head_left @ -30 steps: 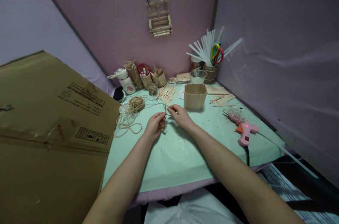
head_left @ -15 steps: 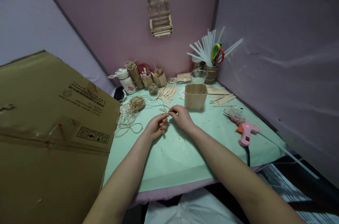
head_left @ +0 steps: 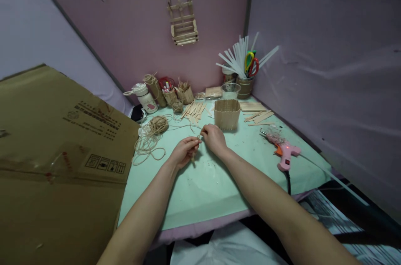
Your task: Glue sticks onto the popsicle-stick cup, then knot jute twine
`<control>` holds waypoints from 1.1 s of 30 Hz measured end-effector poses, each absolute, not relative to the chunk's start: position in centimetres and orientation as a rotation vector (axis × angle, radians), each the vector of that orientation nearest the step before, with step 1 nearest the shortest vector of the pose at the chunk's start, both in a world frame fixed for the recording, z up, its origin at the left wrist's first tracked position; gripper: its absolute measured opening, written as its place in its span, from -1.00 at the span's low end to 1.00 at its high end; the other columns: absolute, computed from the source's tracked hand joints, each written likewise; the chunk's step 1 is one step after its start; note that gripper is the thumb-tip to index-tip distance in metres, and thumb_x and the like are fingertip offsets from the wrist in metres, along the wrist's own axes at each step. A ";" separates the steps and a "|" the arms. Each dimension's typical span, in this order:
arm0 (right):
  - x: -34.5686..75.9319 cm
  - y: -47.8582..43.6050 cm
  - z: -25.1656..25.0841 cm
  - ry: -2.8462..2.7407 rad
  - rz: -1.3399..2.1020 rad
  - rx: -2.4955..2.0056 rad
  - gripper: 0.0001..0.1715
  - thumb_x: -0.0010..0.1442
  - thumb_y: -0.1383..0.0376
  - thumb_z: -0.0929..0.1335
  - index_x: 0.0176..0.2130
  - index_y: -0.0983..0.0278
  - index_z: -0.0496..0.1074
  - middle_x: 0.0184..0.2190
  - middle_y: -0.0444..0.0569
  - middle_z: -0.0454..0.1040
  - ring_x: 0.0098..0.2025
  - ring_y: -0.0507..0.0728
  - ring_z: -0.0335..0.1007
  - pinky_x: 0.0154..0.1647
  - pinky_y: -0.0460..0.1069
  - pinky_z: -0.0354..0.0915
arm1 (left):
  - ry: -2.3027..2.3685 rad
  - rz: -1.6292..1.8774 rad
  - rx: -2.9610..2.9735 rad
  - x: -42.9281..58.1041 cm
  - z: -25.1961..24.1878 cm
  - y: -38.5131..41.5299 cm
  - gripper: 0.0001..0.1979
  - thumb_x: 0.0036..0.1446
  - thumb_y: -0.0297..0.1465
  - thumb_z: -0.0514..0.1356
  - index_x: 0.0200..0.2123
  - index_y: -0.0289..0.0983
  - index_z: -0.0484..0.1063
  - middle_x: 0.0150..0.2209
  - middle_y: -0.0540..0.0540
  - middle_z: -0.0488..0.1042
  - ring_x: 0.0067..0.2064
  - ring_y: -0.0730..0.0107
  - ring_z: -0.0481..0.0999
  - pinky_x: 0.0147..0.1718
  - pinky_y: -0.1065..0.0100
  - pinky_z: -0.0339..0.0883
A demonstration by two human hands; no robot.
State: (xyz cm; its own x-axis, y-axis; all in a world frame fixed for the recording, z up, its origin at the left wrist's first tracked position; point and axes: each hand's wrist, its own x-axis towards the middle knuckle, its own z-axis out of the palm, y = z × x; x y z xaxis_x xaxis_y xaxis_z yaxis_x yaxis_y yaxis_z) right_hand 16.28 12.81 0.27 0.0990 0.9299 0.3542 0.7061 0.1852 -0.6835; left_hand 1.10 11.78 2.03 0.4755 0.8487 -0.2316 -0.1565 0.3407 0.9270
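Observation:
Both hands meet over the middle of the table, pinching a thin piece of jute twine (head_left: 199,136) between them. My left hand (head_left: 185,151) is closed on it with thumb and forefinger, the other fingers curled in. A bit of twine seems to hang below those fingers. My right hand (head_left: 214,137) grips the twine from the other side, its fingertips partly hidden. A strand runs back along the table towards a twine ball (head_left: 158,124), with loose loops beside it. Just behind my right hand stands a box of craft sticks (head_left: 227,115).
At the right lies a pink glue gun (head_left: 286,152), its light on and cord trailing. A large cardboard carton (head_left: 69,165) borders the left. Loose craft sticks (head_left: 194,110), a white bottle (head_left: 146,98) and a clear plastic cup (head_left: 231,91) stand or lie at the back.
The open loop of twine above my fingertips has become smaller, drawn in between the hands. My right hand has turned slightly. The whole view has shifted a little.

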 end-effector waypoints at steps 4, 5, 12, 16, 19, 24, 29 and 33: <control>16.5 13.2 -0.3 -1.660 0.403 -1.599 -0.86 0.11 0.41 0.32 -0.46 0.25 0.42 -0.40 0.00 0.43 -0.28 0.16 0.29 -0.26 0.01 0.12 | 0.881 0.825 1.056 1.5 1.8 11.6 -0.71 -0.14 -0.27 0.36 -0.41 -0.35 0.44 -0.59 0.06 0.30 -0.64 0.71 0.05 -0.66 0.54 -0.17; 16.4 13.2 -0.4 -1.664 0.414 -1.590 -0.90 0.10 0.42 0.33 -0.40 0.25 0.43 -0.36 0.01 0.44 -0.26 0.17 0.29 -0.23 0.02 0.14 | 0.906 0.866 1.062 1.6 1.7 11.7 -0.70 -0.15 -0.26 0.37 -0.41 -0.34 0.44 -0.58 0.05 0.31 -0.63 0.70 0.08 -0.66 0.54 -0.14; 15.8 12.4 0.0 -1.651 0.372 -1.321 -0.59 0.06 0.50 0.23 -0.08 0.26 0.35 -0.14 0.06 0.35 -0.12 0.17 0.29 -0.06 0.06 0.24 | 1.145 1.188 1.197 1.6 0.9 12.4 -0.68 -0.14 -0.22 0.33 -0.35 -0.32 0.44 -0.46 -0.02 0.47 -0.50 0.57 0.35 -0.53 0.50 0.21; 15.8 11.9 0.8 -1.681 0.310 -1.141 -0.61 0.06 0.51 0.22 -0.11 0.26 0.33 -0.13 0.06 0.29 -0.08 0.16 0.27 -0.04 0.05 0.24 | 1.221 1.186 1.304 1.5 0.7 12.4 -0.69 -0.09 -0.20 0.28 -0.33 -0.31 0.44 -0.45 -0.01 0.46 -0.52 0.54 0.33 -0.57 0.48 0.18; 15.7 11.6 1.3 -1.771 0.281 -1.090 -0.61 0.03 0.54 0.22 -0.15 0.23 0.35 -0.14 0.03 0.27 -0.04 0.16 0.23 0.00 0.04 0.22 | 1.230 1.209 1.411 1.4 0.5 12.4 -0.74 -0.06 -0.23 0.25 -0.35 -0.30 0.46 -0.44 -0.02 0.46 -0.48 0.51 0.35 -0.51 0.46 0.21; 15.7 11.3 1.5 -1.915 0.241 -1.102 -0.66 0.09 0.53 0.19 -0.23 0.21 0.39 -0.14 0.00 0.31 -0.06 0.14 0.21 -0.05 0.01 0.20 | 1.249 1.188 1.493 1.5 0.7 12.2 -0.79 -0.01 -0.26 0.21 -0.41 -0.31 0.45 -0.48 0.00 0.45 -0.49 0.50 0.33 -0.49 0.45 0.19; 15.8 11.6 1.3 -1.923 0.209 -1.115 -0.80 0.24 0.40 0.23 -0.30 0.23 0.43 -0.27 0.00 0.36 -0.17 0.13 0.25 -0.14 -0.01 0.20 | 1.270 1.208 1.525 1.5 0.8 12.2 -0.78 -0.01 -0.26 0.21 -0.39 -0.32 0.47 -0.46 -0.04 0.47 -0.44 0.46 0.38 -0.44 0.44 0.23; 15.8 11.7 1.1 -1.867 0.196 -1.140 -0.83 0.25 0.35 0.26 -0.33 0.24 0.43 -0.32 0.01 0.38 -0.22 0.14 0.27 -0.17 0.00 0.21 | 1.287 1.239 1.511 1.4 0.5 12.3 -0.76 -0.02 -0.24 0.22 -0.36 -0.32 0.49 -0.46 -0.04 0.48 -0.45 0.45 0.39 -0.47 0.43 0.24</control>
State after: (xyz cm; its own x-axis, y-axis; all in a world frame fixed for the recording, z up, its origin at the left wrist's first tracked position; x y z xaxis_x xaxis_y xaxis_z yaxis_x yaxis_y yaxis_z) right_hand 15.79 11.69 1.08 -0.1583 0.7717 0.6159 0.6270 0.5604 -0.5411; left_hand 1.39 12.30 0.53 0.0113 0.9827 0.1846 0.2218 -0.1825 0.9579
